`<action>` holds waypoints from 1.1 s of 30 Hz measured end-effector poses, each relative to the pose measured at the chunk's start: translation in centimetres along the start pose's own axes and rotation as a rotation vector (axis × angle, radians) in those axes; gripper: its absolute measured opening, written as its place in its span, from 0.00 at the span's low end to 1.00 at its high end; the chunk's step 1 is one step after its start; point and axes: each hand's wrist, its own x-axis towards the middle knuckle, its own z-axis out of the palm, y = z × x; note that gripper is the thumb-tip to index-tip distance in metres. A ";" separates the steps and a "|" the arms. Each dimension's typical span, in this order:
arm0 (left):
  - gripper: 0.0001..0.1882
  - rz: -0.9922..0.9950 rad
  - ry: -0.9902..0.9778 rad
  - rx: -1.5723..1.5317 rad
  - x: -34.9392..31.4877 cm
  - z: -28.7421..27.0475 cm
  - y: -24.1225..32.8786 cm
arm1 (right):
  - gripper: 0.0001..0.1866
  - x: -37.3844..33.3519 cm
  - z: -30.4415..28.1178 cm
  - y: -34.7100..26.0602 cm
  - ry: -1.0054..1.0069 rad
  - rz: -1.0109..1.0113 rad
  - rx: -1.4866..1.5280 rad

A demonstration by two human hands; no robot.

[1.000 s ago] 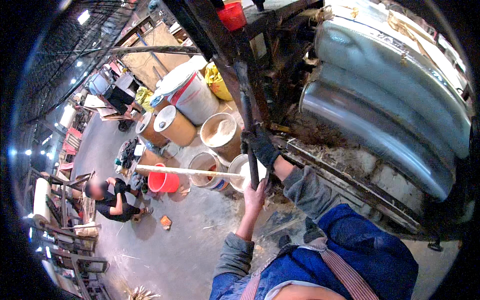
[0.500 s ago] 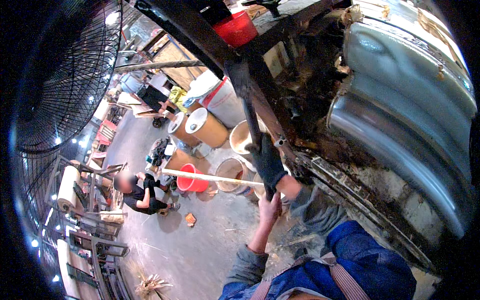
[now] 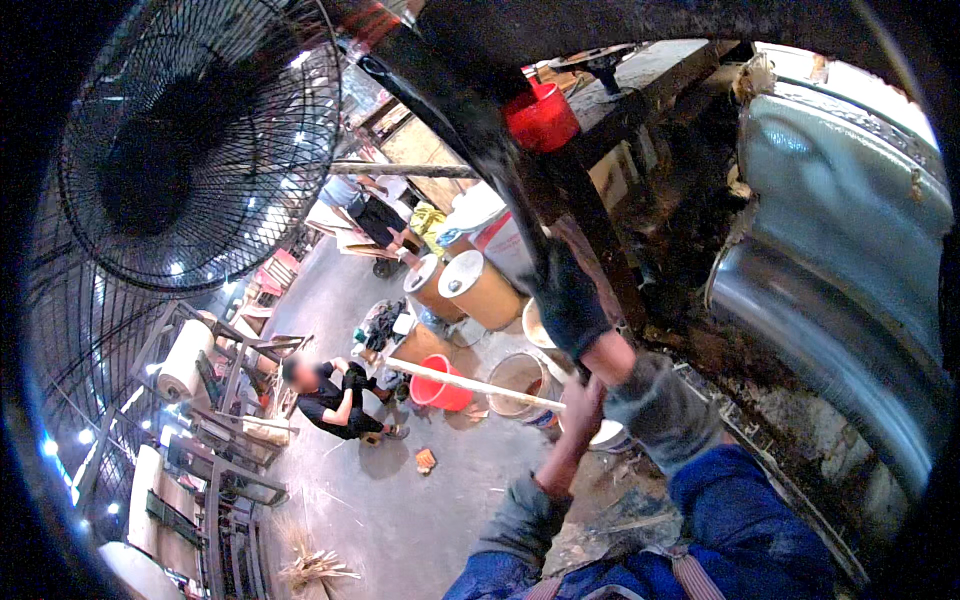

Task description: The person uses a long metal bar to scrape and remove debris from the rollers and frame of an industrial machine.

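My right hand (image 3: 570, 303) wears a dark glove and is closed around a long dark bar (image 3: 528, 205), which slants up beside a dark metal frame (image 3: 590, 225). Below its wrist, my bare left hand (image 3: 583, 405) is closed at the lower end of that bar; motion blurs it and its fingers are partly hidden. A pale pole (image 3: 470, 382) ends beside the left hand in this view, and I cannot tell whether they touch. Right of both hands is a large shiny curved metal drum (image 3: 840, 270). Under them stand a white bucket (image 3: 608, 437) and another open bucket (image 3: 520, 384).
A large wire-cage fan (image 3: 200, 150) is at upper left. A red bucket (image 3: 545, 118) rests on a ledge by the frame, and another red bucket (image 3: 440, 384) is on the floor. Brown drums (image 3: 483, 292) stand beyond. One person (image 3: 335, 400) sits low at left; another (image 3: 370, 212) stands farther back.
The view has shifted, so the surroundings lie farther right and lower. Against them, both my hands have moved up and away, and the gloved hand now covers more of the pale bucket behind it.
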 end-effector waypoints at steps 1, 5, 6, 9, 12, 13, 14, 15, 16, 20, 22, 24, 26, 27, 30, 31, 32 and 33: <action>0.15 -0.086 -0.029 -0.019 -1.7 -0.1 0.1 | 0.16 -1.4 -0.4 0.5 -0.086 0.071 -0.070; 0.18 -0.122 -0.112 -0.290 -0.3 -0.1 3.9 | 0.19 0.5 0.0 -0.4 -0.162 0.082 0.033; 0.19 -0.194 -0.118 -0.305 1.4 -0.5 6.3 | 0.20 3.1 0.0 -1.6 -0.135 -0.006 0.049; 0.20 0.076 -0.081 -0.430 5.3 -0.4 8.1 | 0.20 6.9 1.0 -3.6 0.082 -0.313 -0.238; 0.17 -0.034 -0.151 -0.322 1.2 -1.2 6.5 | 0.18 3.7 0.1 -4.0 0.074 -0.244 -0.147; 0.16 -0.259 -0.141 -0.490 0.4 -1.2 6.4 | 0.19 4.0 0.4 -4.5 0.043 -0.258 -0.091; 0.15 -0.160 -0.152 -0.472 1.3 -1.8 7.3 | 0.20 5.3 0.4 -4.9 0.022 -0.272 -0.045; 0.15 -0.055 -0.158 -0.458 2.3 -2.2 8.4 | 0.21 6.2 0.3 -5.4 0.016 -0.305 -0.041; 0.16 -0.042 -0.168 -0.536 3.8 -2.5 10.1 | 0.22 6.8 0.4 -5.5 0.003 -0.332 -0.038; 0.16 -0.231 -0.238 -0.618 1.7 -2.2 11.6 | 0.26 6.5 -0.2 -6.1 -0.096 -0.106 0.105; 0.15 -0.308 -0.215 -0.586 -0.1 -1.7 11.0 | 0.25 5.8 0.4 -3.3 0.055 -0.346 -0.070; 0.16 -0.327 -0.181 -0.629 1.1 -3.0 13.1 | 0.19 7.2 0.8 -4.3 0.085 -0.345 -0.130; 0.17 -0.216 -0.140 -0.547 2.2 -3.8 14.9 | 0.15 8.9 1.9 -4.9 -0.088 -0.134 -0.003; 0.18 -0.043 -0.158 -0.485 3.3 -2.9 17.8 | 0.14 11.9 -0.4 -6.5 -0.114 -0.077 -0.012; 0.17 -0.215 -0.198 -0.539 2.1 -2.1 15.2 | 0.14 9.8 -0.6 -5.8 0.125 -0.349 -0.100; 0.15 -0.259 -0.217 -0.470 0.3 -3.3 12.4 | 0.15 6.7 1.1 -4.9 0.153 -0.338 0.025; 0.15 -0.316 -0.219 -0.517 -0.6 -3.4 11.6 | 0.15 5.2 1.2 -4.9 0.183 -0.354 0.068; 0.14 -0.373 -0.219 -0.561 -1.1 -3.7 11.3 | 0.15 4.7 1.6 -4.9 0.141 -0.301 0.109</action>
